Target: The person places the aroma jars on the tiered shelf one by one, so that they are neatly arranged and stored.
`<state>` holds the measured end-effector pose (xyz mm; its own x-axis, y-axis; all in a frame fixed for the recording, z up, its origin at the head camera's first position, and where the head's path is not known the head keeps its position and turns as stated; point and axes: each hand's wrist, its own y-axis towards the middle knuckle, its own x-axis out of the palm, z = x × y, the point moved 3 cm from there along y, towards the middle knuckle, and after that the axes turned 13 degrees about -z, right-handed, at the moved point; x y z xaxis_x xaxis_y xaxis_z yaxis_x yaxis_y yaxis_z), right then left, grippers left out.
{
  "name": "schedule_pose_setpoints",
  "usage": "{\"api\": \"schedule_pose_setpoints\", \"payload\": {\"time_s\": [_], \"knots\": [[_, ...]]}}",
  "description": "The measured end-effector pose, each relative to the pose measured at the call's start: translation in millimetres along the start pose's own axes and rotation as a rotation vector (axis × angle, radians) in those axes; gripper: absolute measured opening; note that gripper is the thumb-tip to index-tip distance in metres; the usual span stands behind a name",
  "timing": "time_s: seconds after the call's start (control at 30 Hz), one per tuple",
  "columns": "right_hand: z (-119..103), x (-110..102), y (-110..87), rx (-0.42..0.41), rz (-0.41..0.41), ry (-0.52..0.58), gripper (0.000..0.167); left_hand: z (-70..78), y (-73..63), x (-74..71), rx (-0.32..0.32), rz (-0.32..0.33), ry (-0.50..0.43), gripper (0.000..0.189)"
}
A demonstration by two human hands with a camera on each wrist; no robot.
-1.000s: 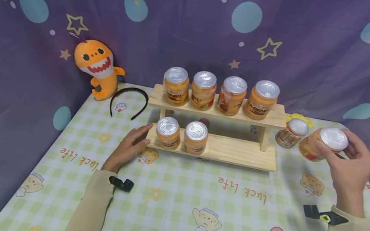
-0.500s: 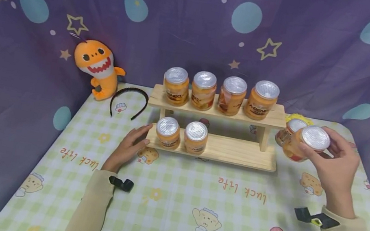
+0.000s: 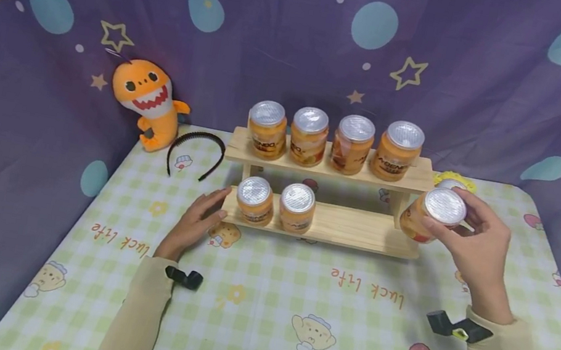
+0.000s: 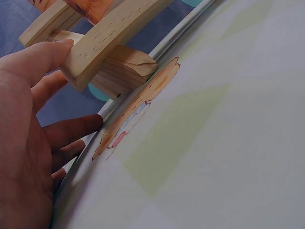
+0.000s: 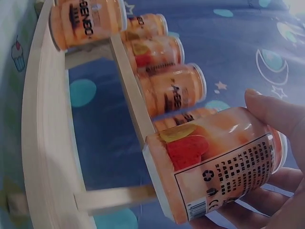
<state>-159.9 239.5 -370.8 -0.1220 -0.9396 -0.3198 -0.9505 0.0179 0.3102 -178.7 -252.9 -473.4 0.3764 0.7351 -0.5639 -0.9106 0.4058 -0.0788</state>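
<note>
My right hand (image 3: 478, 247) grips an orange can (image 3: 419, 219) with a silver lid, fingers and thumb round its upper part. The can is tilted and overlaps the right end of the wooden two-tier rack (image 3: 355, 229). In the right wrist view, the held can (image 5: 214, 167) shows a barcode and red fruit print. My left hand (image 3: 191, 223) touches the left end of the lower shelf with fairly straight fingers; the left wrist view shows the thumb at the end of the board (image 4: 90, 62). Two similar cans (image 3: 254, 200) stand on the lower shelf's left part.
Several more orange cans (image 3: 353, 144) line the upper shelf. Another can's lid (image 3: 450, 184) and a yellow item (image 3: 467, 183) show behind the held can. A black headband (image 3: 199, 137) and an orange shark plush (image 3: 144, 101) are at the back left.
My right hand has carried the can leftward from the table's right side to the rack's right end, now covering most of the can behind. My left hand has stayed put.
</note>
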Motion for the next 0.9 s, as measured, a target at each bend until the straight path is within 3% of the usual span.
{"api": "schedule_pose_setpoints", "payload": {"time_s": [0.17, 0.47, 0.9], "knots": [[-3, 13, 0.6, 0.012, -0.050, -0.004, 0.062, 9.5, -1.9, -0.2, 0.006, -0.005, -0.008, 0.055], [-5, 40, 3.4, -0.033, -0.144, -0.004, 0.064, 9.4, -2.4, -1.2, -0.004, -0.007, -0.013, 0.055], [-3, 80, 8.8, -0.025, -0.243, 0.044, 0.063, 10.0, -2.9, -1.4, -0.005, -0.004, -0.009, 0.055]]}}
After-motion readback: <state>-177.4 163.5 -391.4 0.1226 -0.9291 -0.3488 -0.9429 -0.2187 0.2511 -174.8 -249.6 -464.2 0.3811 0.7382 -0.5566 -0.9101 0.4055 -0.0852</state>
